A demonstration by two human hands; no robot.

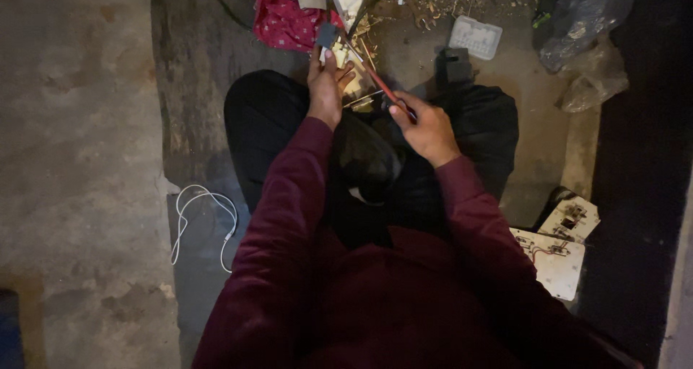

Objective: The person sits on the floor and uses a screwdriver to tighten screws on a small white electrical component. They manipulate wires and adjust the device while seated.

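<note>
Holding a small cream-coloured electrical fitting [345, 69] upright above the lap, the left hand [326, 88] has its fingers curled round the lower part, thumb side toward the body; the piece looks pale, blocky and plastic, with thin wires trailing from its underside. The right hand [427, 129] is closed in a pinch round the handle of a red-shafted screwdriver [375, 79], whose shaft slants up and away from that grip to meet the fitting just beside the left fingertips.

Beyond the two grips lies a red patterned cloth [285, 15] and a litter of chips, near but not touching the hands. Off to the outer side of the right grip a white switch plate [476, 36] rests on the concrete floor [79, 124], well apart. Behind the right elbow two white boards with wiring [559, 250] sit by the knee. On the left arm's outer side a white cable [202, 221] loops on bare floor.

How the tool's tip sits in the fitting is too dark and small to tell, and the fitting's lower half is hidden by the fingers
</note>
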